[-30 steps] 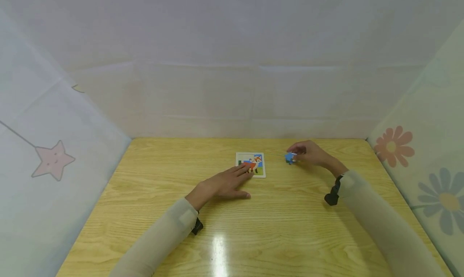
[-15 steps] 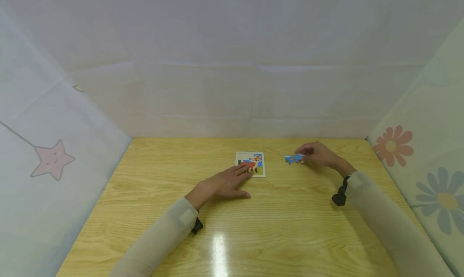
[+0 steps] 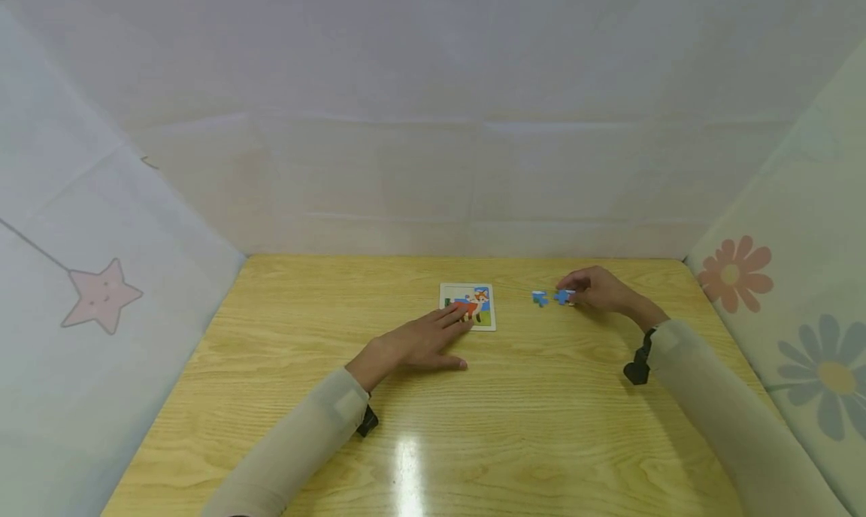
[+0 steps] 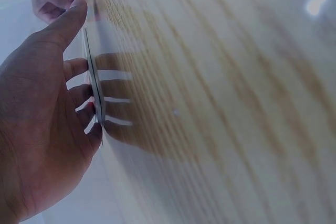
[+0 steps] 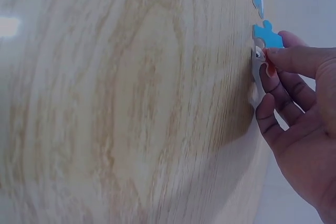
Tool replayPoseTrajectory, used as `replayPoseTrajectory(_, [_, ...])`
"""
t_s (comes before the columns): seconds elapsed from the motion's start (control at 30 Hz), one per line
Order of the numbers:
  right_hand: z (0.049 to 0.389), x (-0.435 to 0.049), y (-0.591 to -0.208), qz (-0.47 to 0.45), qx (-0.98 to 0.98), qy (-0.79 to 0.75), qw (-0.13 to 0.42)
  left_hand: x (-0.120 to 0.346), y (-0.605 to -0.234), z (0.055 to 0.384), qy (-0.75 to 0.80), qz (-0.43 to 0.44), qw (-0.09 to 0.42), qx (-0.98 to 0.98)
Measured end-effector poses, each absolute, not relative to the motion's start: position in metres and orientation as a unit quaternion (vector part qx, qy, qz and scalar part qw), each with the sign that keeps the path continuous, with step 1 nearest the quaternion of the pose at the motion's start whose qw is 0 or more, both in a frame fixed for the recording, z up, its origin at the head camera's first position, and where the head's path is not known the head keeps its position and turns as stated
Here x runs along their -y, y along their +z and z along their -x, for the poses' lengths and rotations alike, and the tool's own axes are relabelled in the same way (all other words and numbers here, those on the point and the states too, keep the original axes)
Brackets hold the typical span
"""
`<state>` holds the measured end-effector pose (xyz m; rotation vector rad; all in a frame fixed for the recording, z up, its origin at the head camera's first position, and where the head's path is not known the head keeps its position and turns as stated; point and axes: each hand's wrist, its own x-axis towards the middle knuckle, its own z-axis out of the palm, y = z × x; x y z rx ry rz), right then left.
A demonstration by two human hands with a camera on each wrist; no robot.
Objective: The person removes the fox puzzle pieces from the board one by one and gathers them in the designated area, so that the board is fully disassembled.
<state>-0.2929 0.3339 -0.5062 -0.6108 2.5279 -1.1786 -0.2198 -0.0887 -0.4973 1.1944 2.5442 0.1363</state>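
A framed jigsaw puzzle (image 3: 485,318) with a cartoon animal picture lies flat near the middle of the table. My left hand (image 3: 419,343) rests its straight, spread fingers on the puzzle's lower left part, hiding some of the picture; its thumb lies off to the side over the wood. Farther right, my right hand (image 3: 595,288) pinches a blue puzzle piece (image 5: 266,36) between thumb and fingers, low over the tabletop. An eye and a patch of orange show on that piece in the right wrist view. Beside it lies a loose blue and green puzzle piece (image 3: 538,297).
The wooden table (image 3: 514,427) backs onto a pale cloth wall (image 3: 379,186). Cloth with a pink star (image 3: 101,297) hangs at the left, and cloth with printed flowers (image 3: 736,274) at the right.
My right hand has shifted to the right with its pinched piece, opening a gap to the loose piece, which now shows fully. My left hand has stayed on the puzzle.
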Motion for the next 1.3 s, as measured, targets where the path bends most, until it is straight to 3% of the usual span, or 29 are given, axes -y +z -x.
replayPoseTrajectory(0.33, [0.297, -0.334, -0.517, 0.234, -0.886, -0.386, 0.103, 0.088, -0.497, 0.219, 0.049, -0.42, 0.164, -0.891])
replayPoseTrajectory(1.3, [0.297, -0.329, -0.522, 0.208, -0.902, -0.368, 0.087, 0.09, -0.501, 0.221, 0.055, -0.409, 0.17, -0.895])
